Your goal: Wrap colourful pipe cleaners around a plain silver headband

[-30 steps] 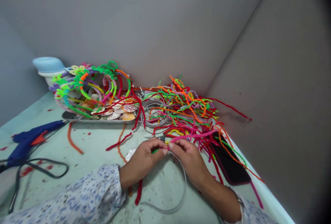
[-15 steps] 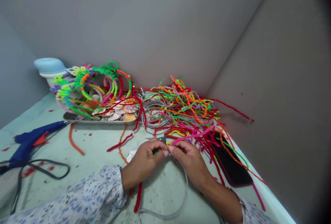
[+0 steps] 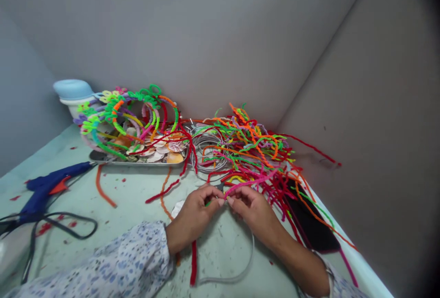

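Note:
Above the table, the fingertips of my left hand (image 3: 197, 211) and my right hand (image 3: 256, 213) meet in a pinch. Between them is the lower end of a pink pipe cleaner (image 3: 252, 183), whose length slants up to the right over my right fingers. A thin grey band (image 3: 252, 254) curves down from beneath my right hand and round to the left. Its lower end comes beside a red pipe cleaner piece (image 3: 193, 263) below my left wrist. Some green shows inside my left hand. Pliers (image 3: 219, 185) lie partly hidden behind my fingers.
Loose pipe cleaners (image 3: 254, 137) heap behind my hands, partly over a phone (image 3: 311, 224). Coiled wire (image 3: 208, 153) lies beside a tray (image 3: 151, 165) of shells and fuzzy, colourful headbands (image 3: 137, 101). A blue glue gun (image 3: 51, 188) with its cord lies left; a blue-lidded container (image 3: 74, 89) stands behind.
The whole view has shifted slightly. The pink pipe cleaner's end sits closer into my fingertips, and the grey band's curve has swung a little. Both hands stay pinched together.

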The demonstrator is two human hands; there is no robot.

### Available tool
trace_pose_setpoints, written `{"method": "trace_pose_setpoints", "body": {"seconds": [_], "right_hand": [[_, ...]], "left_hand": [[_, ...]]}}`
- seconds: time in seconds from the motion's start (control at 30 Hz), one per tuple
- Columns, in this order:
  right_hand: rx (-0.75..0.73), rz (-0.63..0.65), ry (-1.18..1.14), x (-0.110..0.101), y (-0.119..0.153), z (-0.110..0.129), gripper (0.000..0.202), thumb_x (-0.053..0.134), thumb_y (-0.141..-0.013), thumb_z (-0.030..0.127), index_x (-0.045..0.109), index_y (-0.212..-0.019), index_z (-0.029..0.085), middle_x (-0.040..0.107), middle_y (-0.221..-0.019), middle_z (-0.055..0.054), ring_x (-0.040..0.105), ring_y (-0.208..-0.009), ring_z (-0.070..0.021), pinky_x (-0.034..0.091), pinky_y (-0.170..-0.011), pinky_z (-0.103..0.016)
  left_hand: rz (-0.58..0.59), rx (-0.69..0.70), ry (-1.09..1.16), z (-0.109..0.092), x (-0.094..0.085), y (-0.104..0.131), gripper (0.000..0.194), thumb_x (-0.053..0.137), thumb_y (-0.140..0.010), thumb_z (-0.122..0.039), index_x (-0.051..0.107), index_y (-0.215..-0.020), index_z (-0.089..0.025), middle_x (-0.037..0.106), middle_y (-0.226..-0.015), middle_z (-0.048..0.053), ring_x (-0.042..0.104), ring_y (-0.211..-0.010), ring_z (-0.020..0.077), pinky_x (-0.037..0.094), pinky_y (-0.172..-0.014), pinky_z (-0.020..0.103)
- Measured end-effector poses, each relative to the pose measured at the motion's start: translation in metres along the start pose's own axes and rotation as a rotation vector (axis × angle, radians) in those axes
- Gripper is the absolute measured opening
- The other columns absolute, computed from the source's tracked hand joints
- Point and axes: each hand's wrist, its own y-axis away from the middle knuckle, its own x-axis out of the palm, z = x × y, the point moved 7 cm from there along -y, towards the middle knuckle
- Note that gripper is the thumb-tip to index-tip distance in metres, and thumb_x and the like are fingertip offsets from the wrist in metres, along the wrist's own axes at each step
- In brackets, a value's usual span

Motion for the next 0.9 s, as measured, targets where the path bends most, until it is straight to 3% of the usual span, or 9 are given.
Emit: {"method": "trace_pose_setpoints", "body": {"seconds": [0.17, 0.37, 0.57, 0.7, 0.9], "right_hand": [[0.013, -0.029, 0.030, -0.0022, -0.0020, -0.0025, 0.010, 0.061, -0.074, 0.028, 0.063, -0.073, 0.018, 0.057, -0.059, 0.002, 0.051, -0.054, -0.0137, 0.039, -0.053, -0.026], [-0.014, -0.032, 0.018, -0.0022, -0.0009, -0.0031, 0.010, 0.062, -0.074, 0.028, 0.064, -0.075, 0.018, 0.060, -0.064, 0.001, 0.053, -0.057, -0.0139, 0.038, -0.053, -0.025], [-0.026, 0.001, 0.029, -0.0016, -0.0004, -0.0007, 0.016, 0.062, -0.075, 0.030, 0.064, -0.084, 0.016, 0.060, -0.069, 0.000, 0.052, -0.060, -0.0138, 0.040, -0.056, -0.026], [-0.054, 0.040, 0.032, 0.0002, -0.0003, -0.0016, 0.017, 0.060, -0.078, 0.031, 0.063, -0.087, 0.018, 0.053, -0.061, 0.003, 0.048, -0.055, -0.0128, 0.038, -0.052, -0.024], [-0.094, -0.036, 0.190, -0.0038, 0.0012, -0.0019, 0.019, 0.056, -0.081, 0.034, 0.066, -0.084, 0.018, 0.043, -0.052, 0.005, 0.038, -0.049, -0.0116, 0.029, -0.045, -0.023]], "left_hand": [[0.032, -0.026, 0.065, 0.0010, 0.0029, -0.0001, 0.015, 0.056, -0.079, -0.027, 0.065, -0.084, -0.016, 0.051, -0.064, -0.003, 0.043, -0.059, 0.0114, 0.034, -0.057, 0.021], [-0.012, 0.016, 0.034, 0.0022, 0.0012, -0.0001, 0.011, 0.059, -0.075, -0.024, 0.064, -0.081, -0.016, 0.058, -0.074, 0.000, 0.050, -0.068, 0.0130, 0.038, -0.062, 0.022], [-0.011, -0.091, 0.135, 0.0049, -0.0008, -0.0003, 0.014, 0.059, -0.077, -0.029, 0.060, -0.080, -0.016, 0.052, -0.058, -0.004, 0.044, -0.050, 0.0094, 0.035, -0.049, 0.020], [-0.033, -0.116, 0.185, 0.0050, -0.0030, -0.0009, 0.016, 0.060, -0.076, -0.031, 0.059, -0.080, -0.016, 0.053, -0.055, -0.004, 0.045, -0.047, 0.0090, 0.036, -0.048, 0.020], [-0.042, -0.111, 0.188, 0.0077, -0.0026, -0.0013, 0.014, 0.061, -0.075, -0.028, 0.060, -0.081, -0.015, 0.054, -0.053, -0.005, 0.044, -0.045, 0.0086, 0.036, -0.046, 0.019]]}}
